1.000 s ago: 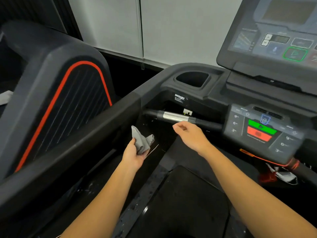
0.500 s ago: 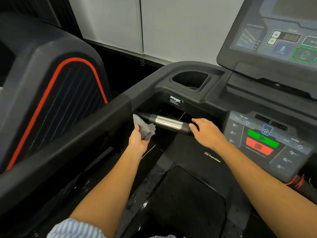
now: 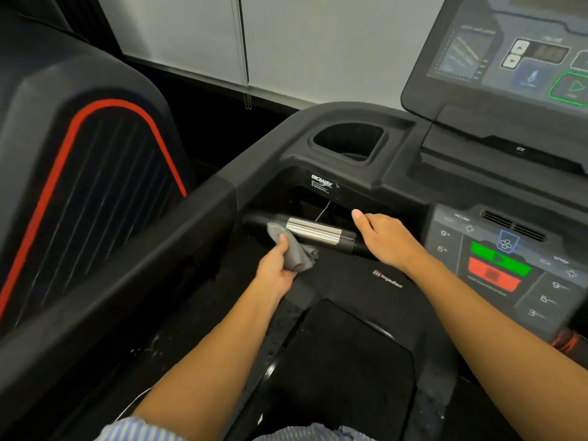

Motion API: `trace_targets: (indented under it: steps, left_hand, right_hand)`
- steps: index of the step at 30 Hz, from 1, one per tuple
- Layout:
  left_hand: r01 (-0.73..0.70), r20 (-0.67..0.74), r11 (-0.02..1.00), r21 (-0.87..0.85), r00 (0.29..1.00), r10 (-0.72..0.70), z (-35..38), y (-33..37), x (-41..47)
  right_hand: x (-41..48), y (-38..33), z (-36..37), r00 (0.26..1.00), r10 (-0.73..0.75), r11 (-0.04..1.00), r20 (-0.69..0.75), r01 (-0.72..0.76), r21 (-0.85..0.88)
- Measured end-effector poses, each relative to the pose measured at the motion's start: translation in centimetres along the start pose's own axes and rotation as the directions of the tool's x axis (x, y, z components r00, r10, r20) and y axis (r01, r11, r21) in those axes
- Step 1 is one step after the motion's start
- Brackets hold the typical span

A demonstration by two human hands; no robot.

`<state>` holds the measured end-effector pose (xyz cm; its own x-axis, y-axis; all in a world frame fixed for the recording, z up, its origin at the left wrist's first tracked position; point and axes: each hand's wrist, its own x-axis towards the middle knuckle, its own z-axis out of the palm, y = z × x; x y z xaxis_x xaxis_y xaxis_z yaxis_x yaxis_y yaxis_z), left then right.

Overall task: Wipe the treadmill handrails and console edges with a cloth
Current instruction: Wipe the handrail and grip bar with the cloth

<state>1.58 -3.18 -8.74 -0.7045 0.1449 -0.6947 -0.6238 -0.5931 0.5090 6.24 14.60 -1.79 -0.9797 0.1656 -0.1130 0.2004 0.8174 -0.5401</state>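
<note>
The left hand is clenched around a bunched grey cloth, thumb on top, and presses the cloth's upper fold against the short front handle just at the left end of its shiny metal sleeve. Half a second ago the cloth sat a little further left, on the black stub of the handle; a second ago it hung well below the handle, not touching it. The right hand rests over the handle's right end, where the black grip meets the control panel. Its fingers are curled over the bar and the thumb is stretched out toward the back; whether they actually grip the bar or only lie on it is hard to say, since the hand hides that part. A second ago this hand hovered loose in front of the metal sleeve; it has since slid right and settled.

Behind the handle lies a dark recess with a small white brand label, and above that a cup holder set into the console top. To the right, the control panel shows green and red buttons flanked by numbered keys. The screen rises at the upper right. The long left handrail runs toward the lower left, and beyond it stands a neighbouring machine's dark housing with a red outline.
</note>
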Motion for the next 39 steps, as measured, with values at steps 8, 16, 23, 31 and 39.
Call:
trace_targets:
  steps: [8,16,23,31,39]
  left_hand:
    - [-0.022,-0.045,0.992,-0.121,0.999,0.017,-1.0,4.2,0.5]
    - [0.005,0.064,0.969,0.248,0.998,-0.021,-0.5,-1.7,-1.2]
    - [0.200,0.241,0.974,0.104,0.945,-0.220,3.3,-8.0,-3.0]
    - [0.175,0.282,0.984,0.017,0.944,-0.172,6.6,-10.1,-4.9]
    - [0.143,0.310,0.976,0.166,0.932,-0.189,6.1,-10.4,-6.9]
  right_hand:
    - [0.7,-0.5,-0.9,1.000,0.012,1.000,-0.027,-0.012,0.007]
    - [0.9,1.7,-4.2,0.967,0.120,0.969,-0.225,-0.065,0.239]
    - [-0.6,2.5,-5.0,0.996,0.025,0.972,-0.089,-0.004,0.234]
    - [-1.2,2.8,-4.7,0.996,-0.022,0.971,-0.082,0.040,0.234]
    - [-1.7,3.2,-4.6,0.993,-0.102,0.989,-0.050,0.107,0.099]
